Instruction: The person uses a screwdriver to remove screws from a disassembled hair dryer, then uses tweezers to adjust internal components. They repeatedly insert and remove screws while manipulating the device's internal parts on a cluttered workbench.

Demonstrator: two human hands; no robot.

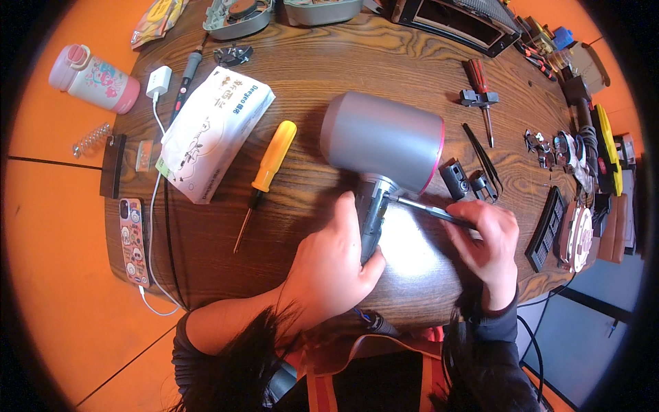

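A grey hair dryer (pixel 384 141) with a pink rim lies in the middle of the wooden table, its handle toward me. My left hand (pixel 333 257) is wrapped round that handle, whose casing looks opened so dark inner parts show. My right hand (pixel 489 237) pinches a slim screwdriver (pixel 429 209) with a dark grip. The screwdriver's tip touches the top of the handle, just under the barrel; the exact spot of contact is too small to make out. Left of the dryer lies a yellow-handled screwdriver (pixel 271 161).
At left are a tissue pack (pixel 216 134), a phone (pixel 134 240) on a white cable, a bottle (pixel 96 79) and a soldering iron (pixel 187 79). On the right lie tweezers (pixel 484 158), small black parts (pixel 454 180), a red-handled screwdriver (pixel 478 79) and a black grille (pixel 546 230).
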